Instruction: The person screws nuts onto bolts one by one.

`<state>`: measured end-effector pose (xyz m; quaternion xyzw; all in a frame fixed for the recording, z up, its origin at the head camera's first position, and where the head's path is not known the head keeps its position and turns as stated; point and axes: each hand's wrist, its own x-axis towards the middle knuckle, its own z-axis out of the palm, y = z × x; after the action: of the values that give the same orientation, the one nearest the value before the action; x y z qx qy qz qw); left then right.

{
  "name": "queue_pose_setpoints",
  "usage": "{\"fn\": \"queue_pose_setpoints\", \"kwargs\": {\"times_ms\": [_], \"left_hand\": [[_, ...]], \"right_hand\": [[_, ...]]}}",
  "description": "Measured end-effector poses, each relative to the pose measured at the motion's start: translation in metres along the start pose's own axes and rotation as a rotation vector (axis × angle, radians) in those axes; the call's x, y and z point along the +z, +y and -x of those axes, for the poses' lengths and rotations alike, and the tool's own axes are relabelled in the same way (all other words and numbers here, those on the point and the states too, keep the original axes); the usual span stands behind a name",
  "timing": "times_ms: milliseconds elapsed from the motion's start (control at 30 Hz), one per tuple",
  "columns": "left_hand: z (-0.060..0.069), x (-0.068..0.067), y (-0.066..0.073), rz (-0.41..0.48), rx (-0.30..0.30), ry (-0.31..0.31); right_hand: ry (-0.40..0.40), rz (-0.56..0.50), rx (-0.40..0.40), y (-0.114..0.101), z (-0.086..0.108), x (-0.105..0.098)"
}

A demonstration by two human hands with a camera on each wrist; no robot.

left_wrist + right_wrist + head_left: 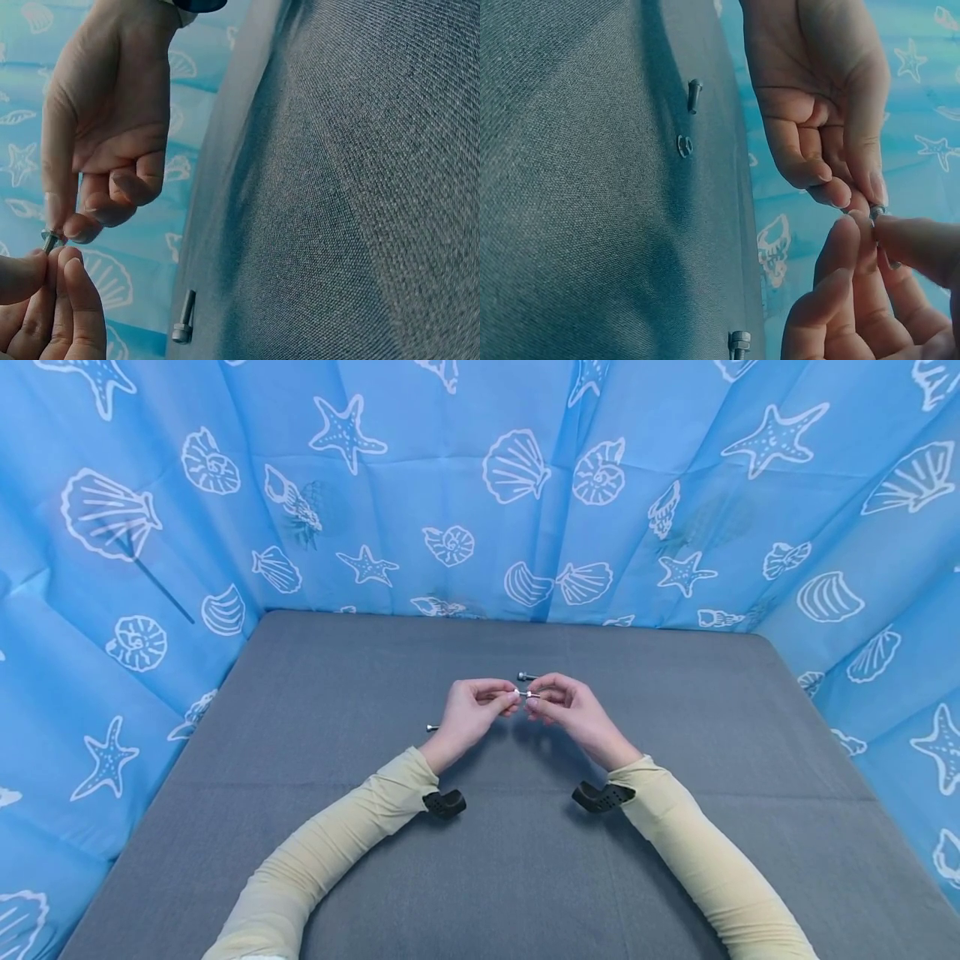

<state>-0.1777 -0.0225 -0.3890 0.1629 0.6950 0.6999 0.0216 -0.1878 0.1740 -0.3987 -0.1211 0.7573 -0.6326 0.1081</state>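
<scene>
My left fingers and right fingers pinch a small bolt from either side, another bolt lying beyond it. I'm probably threading its nut; next calls for steadying one end, twisting the other.

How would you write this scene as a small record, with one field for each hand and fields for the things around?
Left hand: fingers pinch one end of a slim silver metal bolt
Right hand: fingers pinch it toward the other end
Beyond right hand: second silver metal bolt, lying down
Beside left wrist: third silver metal bolt, partly hidden
Small parts: dark ring-like metal pieces, exact type unclear
Surface: grey cloth-covered table
Background: blue curtain with white shells and starfish
</scene>
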Motion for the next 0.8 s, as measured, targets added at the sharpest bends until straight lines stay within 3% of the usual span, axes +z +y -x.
{"fn": "queue_pose_setpoints", "kwargs": {"times_ms": [133, 367, 800], "left_hand": [[0.0, 0.0, -0.001, 0.001, -0.005, -0.003], [-0.01, 0.0, -0.03, 0.009, 0.012, 0.021], [-0.009, 0.0, -0.03, 0.018, 0.018, 0.033]], "right_hand": [[0.007, 0.037, 0.02, -0.001, -0.001, 0.0], [0.011, 0.024, 0.012, -0.003, 0.001, 0.0], [0.019, 0.02, -0.014, -0.002, 0.0, 0.002]]}}
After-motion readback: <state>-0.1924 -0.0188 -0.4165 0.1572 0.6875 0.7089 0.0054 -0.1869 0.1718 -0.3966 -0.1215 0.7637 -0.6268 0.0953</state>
